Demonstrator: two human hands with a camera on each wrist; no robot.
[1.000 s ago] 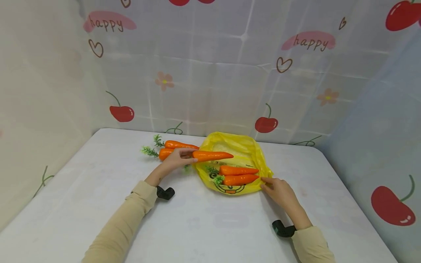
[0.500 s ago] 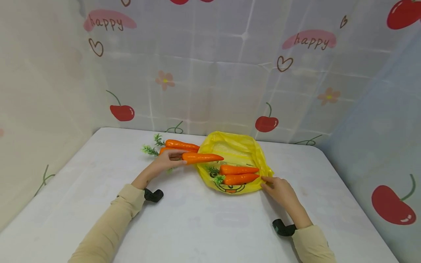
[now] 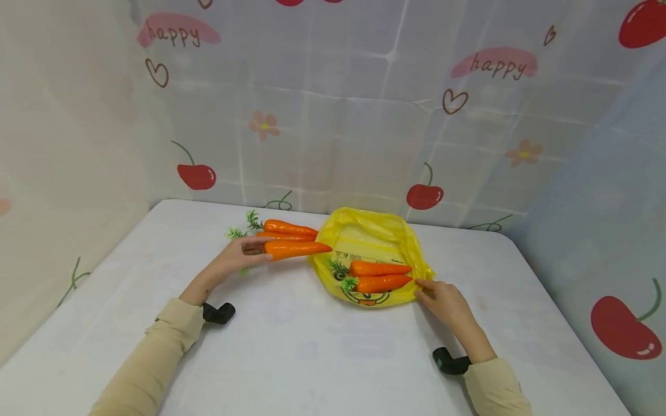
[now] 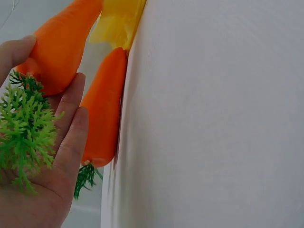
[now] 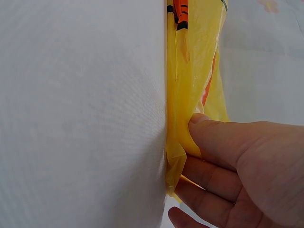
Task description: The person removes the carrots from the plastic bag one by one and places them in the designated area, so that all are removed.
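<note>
My left hand [image 3: 236, 256] holds an orange carrot [image 3: 296, 249] by its leafy end, with the tip pointing right to the left edge of a yellow plastic bag [image 3: 346, 222]. In the left wrist view, green leaves [image 4: 26, 128] lie over the palm, and thumb and fingers pinch the carrot's thick end. Two carrots lie on the bag: an upper carrot [image 3: 378, 268] and a lower carrot [image 3: 382, 283]. My right hand [image 3: 447, 303] pinches the bag's right edge; the right wrist view shows thumb and fingers on the yellow plastic [image 5: 190, 102].
Behind the left hand, a carrot [image 3: 288, 227] and another partly hidden carrot [image 3: 283, 237] lie with tips at the bag. The white table [image 3: 333, 358] ends at a curtain [image 3: 333, 150] printed with cherries and hearts. Each wrist carries a black camera mount.
My left hand has moved left with its carrot, from over the bag to its left edge. The right hand, the bag and the two carrots on it have stayed put.
</note>
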